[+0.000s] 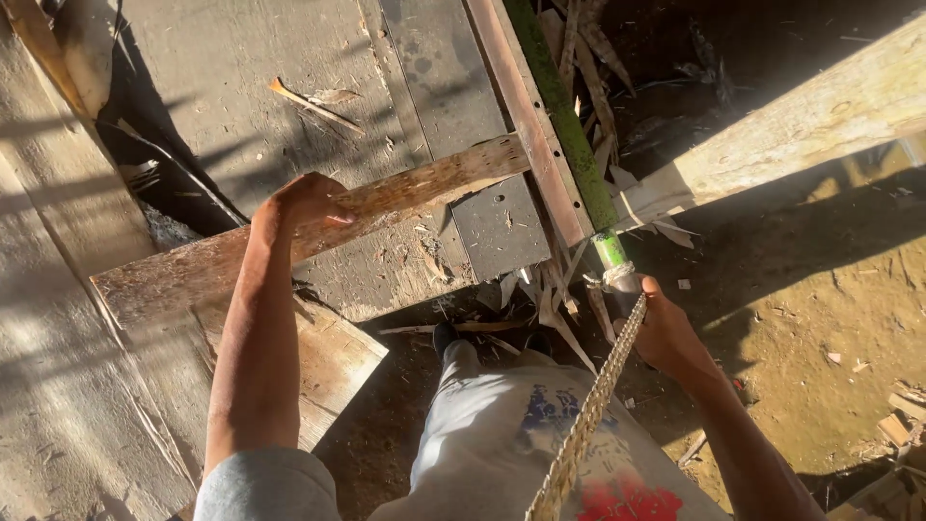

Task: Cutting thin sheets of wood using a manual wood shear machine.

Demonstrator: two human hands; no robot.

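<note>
Two hands are seen, one plank under a hand, one green pole and one rope. The left hand [307, 201], at about ten o'clock from the middle, is laid on top of a long wooden plank [424, 183], with the fingers curled over its top edge; the left arm is stretched out straight. The plank is tilted, its high end toward one o'clock, and it rests on flat grey boards [270, 58]. The right hand [666, 333], at about four o'clock, is closed around the lower end of the green pole [564, 125]. A braided rope [588, 405] is tied on the pole just above that hand and is pulled tight down toward six o'clock. A big pale beam [810, 125] is seen at two o'clock. A red and blue print is seen on the grey trousers [482, 434] at six o'clock.
</note>
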